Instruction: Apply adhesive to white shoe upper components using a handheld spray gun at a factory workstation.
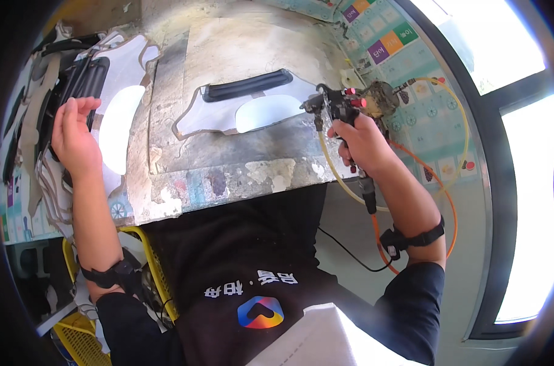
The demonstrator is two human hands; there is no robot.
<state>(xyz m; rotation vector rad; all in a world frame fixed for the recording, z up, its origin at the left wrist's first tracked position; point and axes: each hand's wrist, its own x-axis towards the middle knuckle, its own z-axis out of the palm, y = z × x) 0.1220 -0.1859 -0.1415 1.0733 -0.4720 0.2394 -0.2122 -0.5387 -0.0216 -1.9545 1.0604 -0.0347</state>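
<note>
My right hand [367, 146] is wrapped round the grip of a spray gun [333, 105], a black and metal tool with red knobs, above the right side of the worktable. The gun's nozzle points left, toward a flat grey cut piece [194, 116] with a black padded strip [248, 85] along its far edge and a white rounded patch [271, 113]. My left hand [79, 139] is at the left over a stack of similar pieces [121, 76], palm turned inward and fingers stretched out. Whether its fingertips touch the stack, I cannot tell.
The worktable [228, 165] is stained and peeling. A yellowish hose [466, 122] and an orange hose [453, 210] loop at the right, near a dirty round container [381, 97]. Below the table's left side stand yellow baskets [85, 338]. A window frame [515, 97] borders the right.
</note>
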